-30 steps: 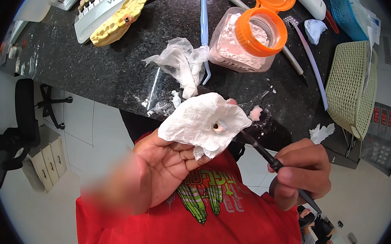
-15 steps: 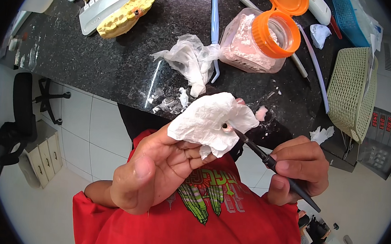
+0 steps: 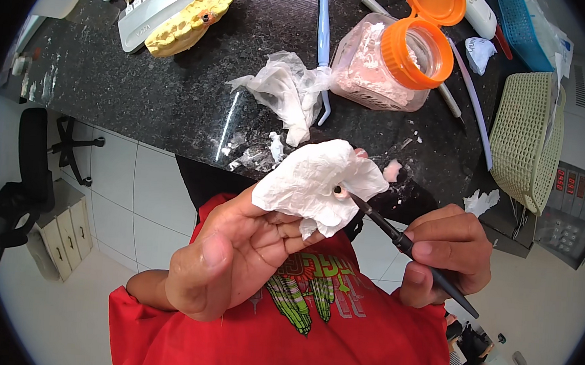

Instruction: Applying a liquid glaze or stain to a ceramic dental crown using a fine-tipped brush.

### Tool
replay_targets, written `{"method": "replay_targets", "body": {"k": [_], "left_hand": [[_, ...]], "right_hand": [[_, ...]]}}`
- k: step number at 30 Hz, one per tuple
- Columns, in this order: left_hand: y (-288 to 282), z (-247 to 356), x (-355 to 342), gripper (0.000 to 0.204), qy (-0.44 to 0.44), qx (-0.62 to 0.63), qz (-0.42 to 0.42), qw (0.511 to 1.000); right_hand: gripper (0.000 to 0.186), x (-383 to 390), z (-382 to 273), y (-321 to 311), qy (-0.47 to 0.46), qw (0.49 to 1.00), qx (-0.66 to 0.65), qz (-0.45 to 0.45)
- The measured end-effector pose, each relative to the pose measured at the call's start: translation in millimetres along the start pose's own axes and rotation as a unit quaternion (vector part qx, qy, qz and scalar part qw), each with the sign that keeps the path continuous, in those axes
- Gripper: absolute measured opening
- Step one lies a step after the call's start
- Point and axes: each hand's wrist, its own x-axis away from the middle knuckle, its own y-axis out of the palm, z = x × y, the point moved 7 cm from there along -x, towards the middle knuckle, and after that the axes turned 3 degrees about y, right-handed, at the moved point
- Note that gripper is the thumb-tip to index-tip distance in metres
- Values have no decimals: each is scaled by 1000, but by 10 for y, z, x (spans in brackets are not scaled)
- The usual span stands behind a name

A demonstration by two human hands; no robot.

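My left hand is palm up, its fingers beneath a crumpled white tissue and its thumb held away from it. On the tissue lies a small pinkish ring-like piece with a dark hole beside it. My right hand pinches a slim black-handled tool, tapered at both ends, like a fine brush. Its tip points left, touching or almost touching the small piece; which one I cannot tell. Past the tissue, a small pink lump rests on the dark countertop.
On the speckled black countertop stand a jar of pink powder with an orange lid flipped back, a yellow dental cast and a grey tooth-shade guide. A clear plastic bag, a blue instrument and a woven basket are also there.
Both hands, the tissue and the tool hold almost the same position. Only a very slight shift of the whole view shows.
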Motion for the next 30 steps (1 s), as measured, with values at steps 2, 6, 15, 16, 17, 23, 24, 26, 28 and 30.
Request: {"method": "replay_targets", "body": {"k": [2,6,15,16,17,23,24,26,28,30], "left_hand": [[1,-2,-4,99,-1,1,-2,1000],[4,2,-4,99,3,-5,-2,1000],[-1,1,10,99,6,-3,12,1000],[-8,-2,12,99,3,-3,16,1000],[-11,-4,12,99,4,-3,16,1000],[10,4,-8,100,3,5,5,1000],[12,7,-12,100,4,5,3,1000],[16,10,-13,100,6,5,2,1000],[26,14,-11,99,7,-5,-2,1000],[1,-1,16,98,6,-8,-2,1000]], "right_hand": [[24,-3,-2,10,0,1000,6,-5],[24,23,-3,-10,-7,1000,4,13],[27,9,-7,-8,0,1000,7,8],[27,5,-5,-3,2,1000,7,4],[27,0,-4,-2,2,1000,7,4],[27,-2,-10,7,-3,1000,7,4],[26,0,-7,14,-1,1000,8,6],[26,2,-7,14,0,1000,9,7],[26,0,-5,0,4,1000,6,9],[26,10,-4,-2,6,1000,6,9]]}}
